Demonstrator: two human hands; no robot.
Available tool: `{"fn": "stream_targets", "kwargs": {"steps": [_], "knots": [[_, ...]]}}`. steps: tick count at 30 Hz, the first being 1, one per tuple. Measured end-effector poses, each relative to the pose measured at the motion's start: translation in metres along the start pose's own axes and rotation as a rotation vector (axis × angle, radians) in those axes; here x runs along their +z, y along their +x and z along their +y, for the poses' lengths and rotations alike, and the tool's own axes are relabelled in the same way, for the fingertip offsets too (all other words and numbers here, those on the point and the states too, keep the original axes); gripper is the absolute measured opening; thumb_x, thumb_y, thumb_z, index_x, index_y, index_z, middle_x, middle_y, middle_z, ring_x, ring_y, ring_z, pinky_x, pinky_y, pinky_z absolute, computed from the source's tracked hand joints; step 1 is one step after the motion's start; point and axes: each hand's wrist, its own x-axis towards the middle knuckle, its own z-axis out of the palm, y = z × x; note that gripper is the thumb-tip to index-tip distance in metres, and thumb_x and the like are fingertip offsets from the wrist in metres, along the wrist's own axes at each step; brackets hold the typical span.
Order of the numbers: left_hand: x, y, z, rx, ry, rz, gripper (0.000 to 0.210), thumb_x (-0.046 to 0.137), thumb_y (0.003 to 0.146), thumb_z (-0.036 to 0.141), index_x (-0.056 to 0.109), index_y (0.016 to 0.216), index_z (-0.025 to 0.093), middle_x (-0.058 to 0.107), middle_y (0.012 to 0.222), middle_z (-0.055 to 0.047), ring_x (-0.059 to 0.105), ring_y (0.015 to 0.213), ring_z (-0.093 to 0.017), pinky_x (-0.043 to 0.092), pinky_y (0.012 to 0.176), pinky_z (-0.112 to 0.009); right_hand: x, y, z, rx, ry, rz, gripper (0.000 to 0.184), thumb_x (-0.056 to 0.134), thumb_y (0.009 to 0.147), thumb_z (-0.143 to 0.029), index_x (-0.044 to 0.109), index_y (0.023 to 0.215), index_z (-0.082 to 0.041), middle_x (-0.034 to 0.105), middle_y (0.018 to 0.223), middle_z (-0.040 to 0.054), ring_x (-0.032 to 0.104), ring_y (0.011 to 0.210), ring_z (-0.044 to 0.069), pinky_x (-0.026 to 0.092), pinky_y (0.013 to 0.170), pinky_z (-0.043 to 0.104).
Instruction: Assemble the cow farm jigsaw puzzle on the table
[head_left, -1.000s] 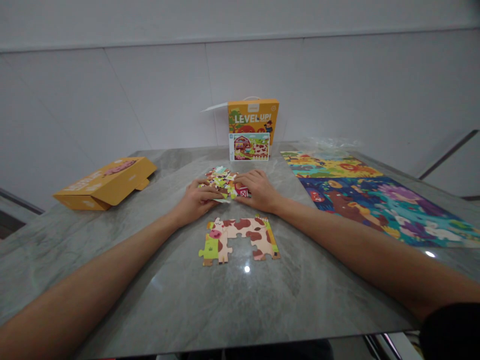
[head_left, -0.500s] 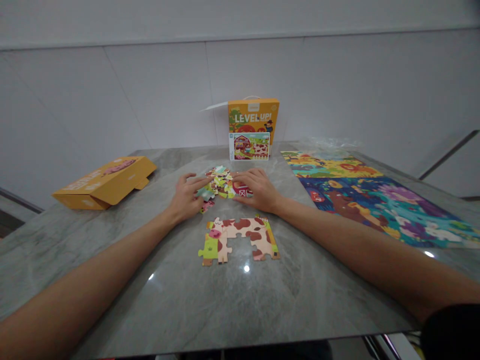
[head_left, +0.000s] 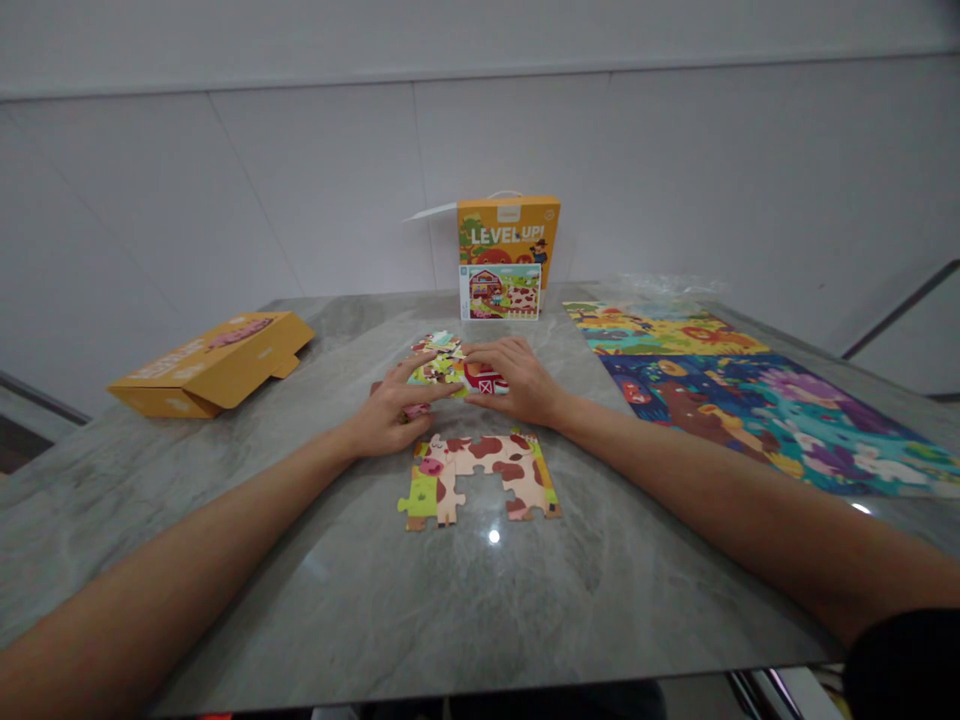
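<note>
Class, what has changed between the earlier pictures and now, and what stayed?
The left hand has shifted toward the person and spread out at the left side of the multicoloured pile of loose puzzle pieces; whether it grips one is unclear. The right hand stays at the pile's right side. The cream-and-brown, partly joined cow puzzle and the yellow cardboard box lying at left are unmoved.

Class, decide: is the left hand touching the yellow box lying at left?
Apart. The head view shows a stretch of grey tabletop between the left hand and the yellow box.
</note>
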Motion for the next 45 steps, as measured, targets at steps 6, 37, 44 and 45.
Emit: {"fn": "stream_targets", "kwargs": {"steps": [6,37,44,45], "knots": [[0.004,0.000,0.004,-0.009,0.139,0.083,0.051,0.053,0.082,0.015,0.065,0.131,0.026,0.039,0.156,-0.010,0.034,0.144,-0.034,0.033,0.112,-0.055,-0.003,0.001,-0.005,0.052,-0.040,-0.067,0.062,0.067,0.085,-0.054,0.051,0.133,-0.019,0.062,0.128,0.0136,0.055,0.117,0.031,0.038,0.100,0.045],[0.007,-0.003,-0.005,-0.068,0.269,0.117,0.056,0.051,0.086,0.017,0.054,0.141,0.024,0.066,0.130,-0.007,0.036,0.135,-0.036,0.032,0.106,-0.060,0.003,-0.004,-0.002,0.335,-0.116,-0.261,0.052,0.069,0.080,-0.025,0.056,0.129,-0.016,0.067,0.114,0.0123,0.053,0.108,0.031,0.040,0.092,0.045],[0.005,-0.002,0.000,0.060,0.243,0.061,0.058,0.051,0.084,0.011,0.056,0.140,0.025,0.066,0.131,-0.005,0.036,0.136,-0.034,0.028,0.109,-0.057,-0.007,-0.004,-0.008,0.486,-0.289,-0.341,0.068,0.065,0.078,-0.037,0.049,0.140,-0.015,0.060,0.128,0.0189,0.052,0.115,0.038,0.037,0.095,0.050],[0.006,-0.002,-0.001,0.065,0.240,0.057,0.058,0.051,0.084,0.011,0.056,0.140,0.025,0.066,0.131,-0.005,0.035,0.136,-0.035,0.029,0.109,-0.058,-0.007,-0.004,-0.008,0.491,-0.290,-0.358,0.068,0.064,0.078,-0.036,0.049,0.141,-0.015,0.061,0.128,0.0183,0.052,0.116,0.037,0.037,0.096,0.050]]}}
